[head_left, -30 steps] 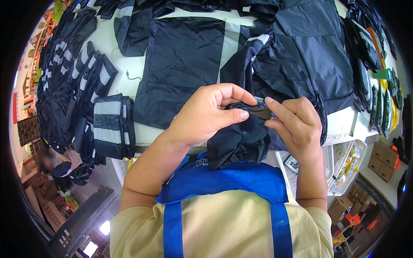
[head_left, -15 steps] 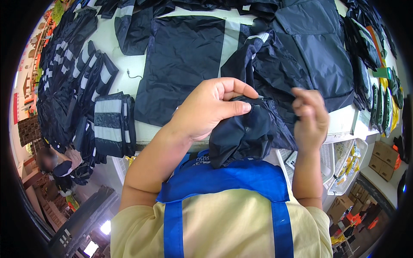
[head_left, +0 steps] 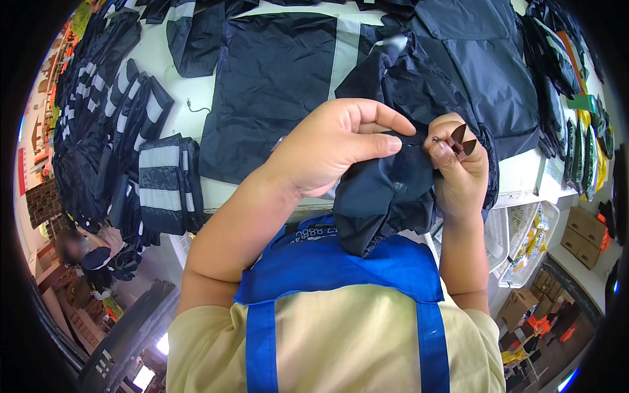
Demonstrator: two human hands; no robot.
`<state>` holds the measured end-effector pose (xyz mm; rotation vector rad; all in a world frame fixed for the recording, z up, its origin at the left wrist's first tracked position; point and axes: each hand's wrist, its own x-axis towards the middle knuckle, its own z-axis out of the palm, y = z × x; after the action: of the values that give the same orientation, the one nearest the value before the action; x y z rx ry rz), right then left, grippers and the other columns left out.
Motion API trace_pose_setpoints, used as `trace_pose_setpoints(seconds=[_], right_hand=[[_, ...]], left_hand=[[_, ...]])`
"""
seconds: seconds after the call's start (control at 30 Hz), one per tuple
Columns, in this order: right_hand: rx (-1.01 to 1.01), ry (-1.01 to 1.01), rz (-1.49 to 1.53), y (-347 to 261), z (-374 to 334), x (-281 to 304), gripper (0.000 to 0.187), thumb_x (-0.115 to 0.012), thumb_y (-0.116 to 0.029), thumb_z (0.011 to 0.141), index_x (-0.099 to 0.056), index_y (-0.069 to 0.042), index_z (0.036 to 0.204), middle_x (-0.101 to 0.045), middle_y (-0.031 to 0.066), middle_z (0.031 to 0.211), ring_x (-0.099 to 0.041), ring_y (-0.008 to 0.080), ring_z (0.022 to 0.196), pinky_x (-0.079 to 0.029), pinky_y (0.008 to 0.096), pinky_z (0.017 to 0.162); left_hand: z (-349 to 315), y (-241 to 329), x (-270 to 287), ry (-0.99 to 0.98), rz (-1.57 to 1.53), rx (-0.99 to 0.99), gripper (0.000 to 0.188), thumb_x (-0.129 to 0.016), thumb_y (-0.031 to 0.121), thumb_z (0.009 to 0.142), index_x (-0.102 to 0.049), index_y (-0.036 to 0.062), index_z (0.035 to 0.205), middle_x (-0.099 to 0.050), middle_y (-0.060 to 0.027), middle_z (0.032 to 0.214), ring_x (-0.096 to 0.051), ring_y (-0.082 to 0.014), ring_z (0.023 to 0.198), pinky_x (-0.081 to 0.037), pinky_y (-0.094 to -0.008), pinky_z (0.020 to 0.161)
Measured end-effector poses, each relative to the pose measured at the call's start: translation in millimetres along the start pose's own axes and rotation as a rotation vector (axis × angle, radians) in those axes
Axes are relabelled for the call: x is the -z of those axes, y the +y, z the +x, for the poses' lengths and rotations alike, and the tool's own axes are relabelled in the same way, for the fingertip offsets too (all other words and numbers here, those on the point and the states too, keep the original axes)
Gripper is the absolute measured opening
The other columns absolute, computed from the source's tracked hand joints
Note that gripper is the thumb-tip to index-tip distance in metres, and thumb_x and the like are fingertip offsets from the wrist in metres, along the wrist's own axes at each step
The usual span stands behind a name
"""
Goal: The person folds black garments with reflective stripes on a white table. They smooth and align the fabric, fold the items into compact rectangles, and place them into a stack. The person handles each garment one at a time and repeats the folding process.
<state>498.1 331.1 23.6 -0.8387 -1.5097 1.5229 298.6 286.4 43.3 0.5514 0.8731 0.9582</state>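
My left hand [head_left: 331,147] pinches the dark navy garment [head_left: 386,190], bunched above the surface's near edge, my right hand [head_left: 458,167] gripping small thread snips [head_left: 460,141] (blades parted): I should keep the seam taut and nip only loose thread.

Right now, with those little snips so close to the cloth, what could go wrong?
The thread snips in the right hand are open just beside the dark fabric, so they might nick it. The left hand pinches the cloth nearby; its fingers could get caught.
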Motion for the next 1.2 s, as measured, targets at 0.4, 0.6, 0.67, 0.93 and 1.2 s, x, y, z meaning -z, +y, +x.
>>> trace_pose_setpoints(seconds=[0.4,0.6,0.67,0.93,1.2], right_hand=[[-0.146,0.063,-0.226,-19,10,-3,0.012,-0.064,-0.001,0.082,-0.063,0.0,0.094,-0.056,0.0,0.081,-0.051,0.0063,0.075,-0.04,0.0196,0.066],[-0.044,-0.103,-0.614,-33,-2,32,0.026,-0.075,-0.015,0.077,-0.065,0.001,0.095,-0.06,0.0054,0.078,-0.061,0.0122,0.074,-0.049,0.0232,0.069],[-0.026,-0.131,-0.653,-43,0,27,0.026,-0.078,-0.013,0.072,-0.066,0.001,0.091,-0.06,0.0074,0.077,-0.062,0.0137,0.071,-0.05,0.0238,0.066],[-0.002,-0.088,-0.571,-36,1,23,0.036,-0.083,-0.019,0.067,-0.067,0.001,0.092,-0.06,0.0044,0.078,-0.06,0.0129,0.073,-0.049,0.0233,0.066],[0.254,-0.486,-0.61,-40,-11,21,0.034,-0.074,0.004,0.057,-0.067,-0.002,0.09,-0.063,0.0108,0.1,-0.064,0.0218,0.083,-0.053,0.0313,0.067]], left_hand=[[13,-16,-8,0.033,0.296,-0.14,0.011,-0.069,0.008,0.086,-0.065,0.0023,0.095,-0.065,-0.0001,0.09,-0.059,-0.0061,0.085,-0.047,-0.0209,0.079],[12,-13,-3,-0.019,0.058,-0.092,0.009,-0.066,0.008,0.089,-0.061,0.004,0.095,-0.061,0.0006,0.091,-0.056,-0.0061,0.088,-0.044,-0.0207,0.082],[13,-13,-3,-0.041,0.045,-0.097,0.009,-0.065,0.009,0.089,-0.06,0.0046,0.095,-0.061,0.0011,0.091,-0.055,-0.0057,0.087,-0.044,-0.0206,0.082],[10,-8,-5,-0.069,-0.028,-0.091,0.006,-0.064,0.01,0.09,-0.059,0.0068,0.094,-0.06,0.002,0.091,-0.055,-0.0058,0.086,-0.045,-0.0218,0.08],[12,-5,10,-0.067,-0.148,-0.142,0.008,-0.062,0.015,0.092,-0.058,0.0086,0.094,-0.061,0.0004,0.095,-0.057,-0.0086,0.091,-0.044,-0.0232,0.083]])
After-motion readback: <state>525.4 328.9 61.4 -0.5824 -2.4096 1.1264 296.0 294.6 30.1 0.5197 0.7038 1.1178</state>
